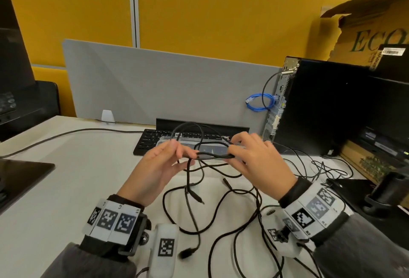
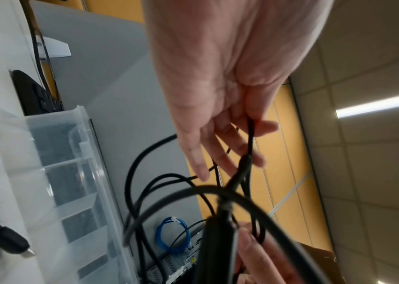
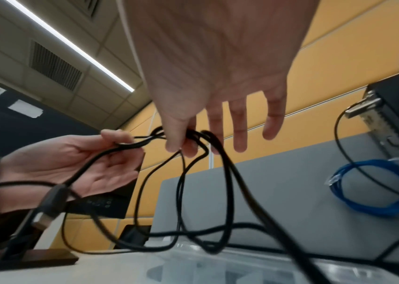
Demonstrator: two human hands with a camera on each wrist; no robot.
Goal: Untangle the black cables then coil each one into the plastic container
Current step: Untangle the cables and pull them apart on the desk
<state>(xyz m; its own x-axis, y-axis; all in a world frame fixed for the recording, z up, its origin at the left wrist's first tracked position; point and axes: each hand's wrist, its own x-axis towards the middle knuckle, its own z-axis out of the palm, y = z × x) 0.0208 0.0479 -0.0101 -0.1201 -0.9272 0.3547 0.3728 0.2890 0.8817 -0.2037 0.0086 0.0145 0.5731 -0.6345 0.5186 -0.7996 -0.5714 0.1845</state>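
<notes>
Both hands, the left hand and right hand, pinch the tangled black cables mid-frame above a white desk; the plastic container sits behind, yellow wall panels beyond.

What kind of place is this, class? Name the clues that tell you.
Most likely an office desk: a keyboard and desktop computer tower stand on it, a grey desk divider runs behind, and yellow partition panels back that.
</notes>
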